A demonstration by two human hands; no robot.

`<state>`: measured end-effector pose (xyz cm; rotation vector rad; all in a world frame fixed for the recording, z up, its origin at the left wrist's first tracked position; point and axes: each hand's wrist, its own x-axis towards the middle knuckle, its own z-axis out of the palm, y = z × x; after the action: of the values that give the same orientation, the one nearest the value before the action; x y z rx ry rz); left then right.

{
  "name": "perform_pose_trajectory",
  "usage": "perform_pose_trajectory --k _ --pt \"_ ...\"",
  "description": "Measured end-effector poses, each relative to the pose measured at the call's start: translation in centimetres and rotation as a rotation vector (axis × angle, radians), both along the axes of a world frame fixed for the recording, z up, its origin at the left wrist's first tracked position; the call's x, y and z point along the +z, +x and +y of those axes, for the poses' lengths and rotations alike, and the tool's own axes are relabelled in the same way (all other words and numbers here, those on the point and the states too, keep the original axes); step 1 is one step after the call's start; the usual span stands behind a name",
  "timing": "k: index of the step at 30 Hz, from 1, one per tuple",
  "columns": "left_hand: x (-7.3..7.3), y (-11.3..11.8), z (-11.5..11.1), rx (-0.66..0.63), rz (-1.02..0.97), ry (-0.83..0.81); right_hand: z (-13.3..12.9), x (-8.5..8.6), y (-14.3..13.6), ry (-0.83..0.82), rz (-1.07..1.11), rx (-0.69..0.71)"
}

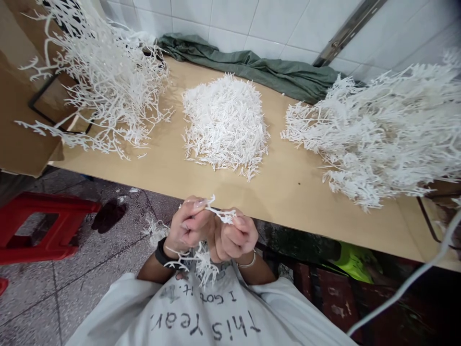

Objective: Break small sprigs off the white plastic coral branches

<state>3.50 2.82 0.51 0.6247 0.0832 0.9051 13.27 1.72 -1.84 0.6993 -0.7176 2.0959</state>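
Observation:
Close to the table's front edge, my left hand (190, 225) and my right hand (236, 238) are both closed in a pinch. Between their fingertips stretches a thin white branched sprig (221, 214), coral-like in shape. More white twigs (204, 266) hang below my hands in front of the shirt; whether they join the sprig is hidden by the fingers. Just beyond my hands, a pile of small white pieces (226, 125) lies on the tan tabletop (151, 168).
Large bunches of white branches lie at left (115, 86) and right (392, 134). A rolled green cloth (252, 67) runs along the tiled wall. A red stool (46, 221) stands on the floor at left. A white cable (406, 283) crosses the lower right.

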Motion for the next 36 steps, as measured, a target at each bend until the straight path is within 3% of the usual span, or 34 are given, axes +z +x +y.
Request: perform_pose_trajectory --k 3,5,10,14,18,20,23,26,28,29,33,36 --pt "0.0 -0.1 0.6 0.211 0.021 -0.034 0.0 1.3 0.1 0.065 0.102 -0.292" --pt "0.0 -0.5 0.9 0.340 -0.020 0.013 0.2 1.8 0.9 0.106 0.022 -0.495" --pt "1.0 -2.0 0.8 0.408 0.143 0.256 0.8 2.0 4.3 0.246 -0.830 -0.928" --pt "1.8 -2.6 1.1 0.484 0.246 0.178 2.0 1.9 6.8 0.350 -1.356 -1.257" --pt "1.9 -2.2 1.5 0.490 0.243 0.075 4.2 1.0 8.8 0.224 -1.944 -1.658" --pt "1.7 -2.0 1.7 0.507 0.250 0.040 5.3 0.1 9.7 0.162 -2.188 -1.756" --pt "1.4 -2.0 1.7 0.503 0.258 0.001 6.0 -1.2 11.0 0.045 -2.302 -1.829" --pt "1.1 -2.4 1.7 0.461 0.259 0.017 5.5 -1.7 11.3 -0.053 -2.162 -1.966" --pt "1.0 -2.9 1.5 0.411 0.273 0.061 4.7 -1.6 10.9 -0.076 -1.938 -1.975" --pt "0.9 -3.2 1.5 0.378 0.283 0.084 4.2 -1.3 10.4 -0.052 -1.802 -1.913" --pt "1.0 -4.2 1.2 0.237 0.303 0.120 2.4 -0.3 8.1 0.303 -1.304 -1.408" --pt "1.3 -4.5 1.1 0.165 0.284 0.096 2.0 -0.2 6.8 0.479 -1.161 -1.117"
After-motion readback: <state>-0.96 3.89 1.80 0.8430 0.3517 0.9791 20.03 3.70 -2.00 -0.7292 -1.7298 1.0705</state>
